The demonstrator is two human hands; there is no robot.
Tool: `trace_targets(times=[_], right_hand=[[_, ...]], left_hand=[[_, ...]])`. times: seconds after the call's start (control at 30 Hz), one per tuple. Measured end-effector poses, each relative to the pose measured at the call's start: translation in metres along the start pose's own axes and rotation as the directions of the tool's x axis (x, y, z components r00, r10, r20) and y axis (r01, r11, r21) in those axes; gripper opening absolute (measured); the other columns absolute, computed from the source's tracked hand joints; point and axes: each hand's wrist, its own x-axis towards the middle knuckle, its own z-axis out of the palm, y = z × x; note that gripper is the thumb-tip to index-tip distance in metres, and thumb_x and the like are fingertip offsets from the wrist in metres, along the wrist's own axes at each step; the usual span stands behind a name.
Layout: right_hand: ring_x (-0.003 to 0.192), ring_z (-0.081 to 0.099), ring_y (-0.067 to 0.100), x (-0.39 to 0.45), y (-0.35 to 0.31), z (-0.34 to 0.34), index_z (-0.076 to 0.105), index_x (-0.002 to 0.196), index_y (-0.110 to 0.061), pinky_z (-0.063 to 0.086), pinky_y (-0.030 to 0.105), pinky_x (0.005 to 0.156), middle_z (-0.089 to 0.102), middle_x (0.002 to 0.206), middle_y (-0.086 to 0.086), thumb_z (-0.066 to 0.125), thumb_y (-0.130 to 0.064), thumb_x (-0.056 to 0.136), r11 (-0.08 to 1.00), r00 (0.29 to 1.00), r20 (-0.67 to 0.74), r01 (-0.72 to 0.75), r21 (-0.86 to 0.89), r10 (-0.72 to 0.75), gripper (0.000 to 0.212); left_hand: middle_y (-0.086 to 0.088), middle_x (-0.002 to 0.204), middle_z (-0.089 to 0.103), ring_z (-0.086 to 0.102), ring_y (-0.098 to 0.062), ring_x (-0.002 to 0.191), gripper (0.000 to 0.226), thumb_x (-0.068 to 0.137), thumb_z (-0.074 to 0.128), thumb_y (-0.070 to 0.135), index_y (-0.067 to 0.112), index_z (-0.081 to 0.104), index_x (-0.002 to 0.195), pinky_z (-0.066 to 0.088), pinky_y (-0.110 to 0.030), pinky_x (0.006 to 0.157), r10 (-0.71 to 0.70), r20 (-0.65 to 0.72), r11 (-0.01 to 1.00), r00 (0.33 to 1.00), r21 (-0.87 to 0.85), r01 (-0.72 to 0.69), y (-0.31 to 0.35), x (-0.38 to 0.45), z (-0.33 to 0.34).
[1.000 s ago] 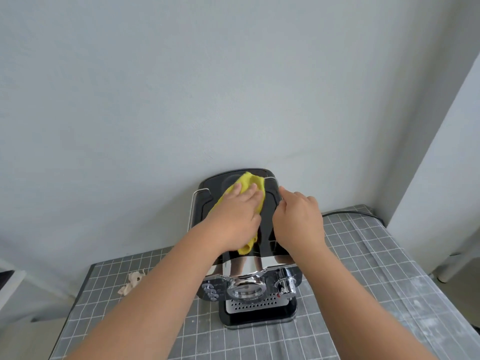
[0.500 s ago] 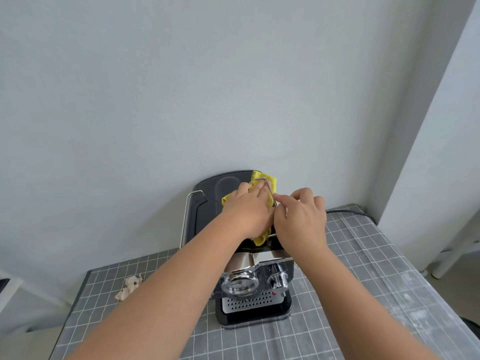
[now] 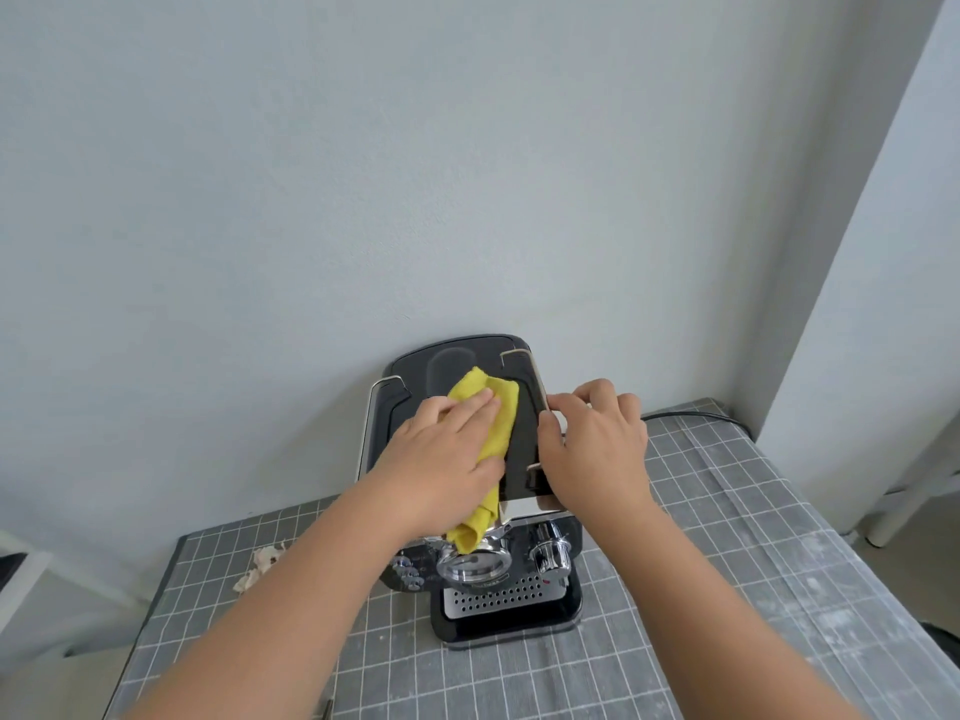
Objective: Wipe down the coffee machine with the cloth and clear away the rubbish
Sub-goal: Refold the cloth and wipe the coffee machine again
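Note:
A black and chrome coffee machine (image 3: pixel 514 600) stands on the table against the wall. My left hand (image 3: pixel 441 459) presses a yellow cloth (image 3: pixel 493 423) flat onto the machine's black top; the cloth's lower end hangs over the front edge. My right hand (image 3: pixel 597 449) grips the machine's right top edge along its chrome rail. A small crumpled piece of whitish rubbish (image 3: pixel 260 563) lies on the table to the left of the machine.
The table wears a grey grid-patterned cover (image 3: pixel 727 589). A black power cable (image 3: pixel 696 415) runs from behind the machine to the right. The wall stands directly behind the machine. A white furniture leg (image 3: pixel 914 496) is at the far right.
My left hand has slid the cloth from the back right of the machine's top toward the left and front. My right hand has stayed on the right edge.

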Motion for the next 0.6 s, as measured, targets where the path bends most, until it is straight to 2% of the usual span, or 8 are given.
trace_targets(times=[0.17,0.23,0.37,0.5,0.6], right_hand=[[0.099,0.043,0.03,0.0,-0.004,0.0,0.07,0.105,-0.013,0.035,0.038,0.082,0.057,0.112,0.005,0.048,-0.022,0.094,0.999,0.998,0.06,-0.025,-0.024,0.026,0.026],[0.101,0.042,0.028,0.0,-0.003,-0.001,0.069,0.108,-0.014,0.036,0.038,0.085,0.056,0.114,0.005,0.045,-0.022,0.095,0.999,0.997,0.08,-0.02,-0.028,0.022,0.028],[0.1,0.041,0.029,0.0,-0.004,-0.001,0.069,0.106,-0.012,0.035,0.039,0.088,0.056,0.114,0.006,0.044,-0.02,0.095,1.0,0.996,0.087,-0.015,-0.023,0.017,0.028],[0.099,0.042,0.03,0.0,-0.007,0.001,0.068,0.105,-0.012,0.032,0.038,0.09,0.057,0.113,0.007,0.043,-0.019,0.095,1.0,0.995,0.094,-0.022,-0.006,0.023,0.029],[0.1,0.044,0.032,0.0,-0.006,0.001,0.068,0.105,-0.012,0.031,0.039,0.09,0.057,0.112,0.008,0.041,-0.019,0.095,1.0,0.996,0.093,-0.016,-0.017,0.018,0.03]], left_hand=[[0.004,0.16,-0.02,-0.012,-0.021,0.149,0.07,0.099,0.021,0.051,0.023,-0.014,0.152,-0.001,-0.038,0.12,-0.248,0.048,0.938,0.968,-0.238,0.252,-0.022,0.016,0.004],[0.0,0.16,-0.022,-0.013,-0.022,0.148,0.071,0.099,0.021,0.052,0.02,-0.016,0.151,-0.002,-0.039,0.119,-0.28,0.078,0.917,0.957,-0.272,0.291,-0.019,0.008,0.005],[-0.003,0.16,-0.021,-0.008,-0.024,0.149,0.074,0.098,0.017,0.056,0.017,-0.017,0.151,0.005,-0.041,0.119,-0.297,0.115,0.931,0.948,-0.187,0.314,-0.005,-0.029,0.007],[-0.018,0.161,-0.002,0.019,-0.036,0.145,0.077,0.096,0.015,0.057,0.01,-0.003,0.153,0.026,-0.047,0.112,-0.43,0.098,0.901,0.897,-0.013,0.433,-0.006,-0.019,-0.002],[-0.022,0.16,-0.007,0.013,-0.039,0.146,0.076,0.097,0.014,0.054,0.006,-0.006,0.153,0.021,-0.048,0.114,-0.468,0.136,0.875,0.873,-0.07,0.48,-0.01,-0.001,-0.003]])
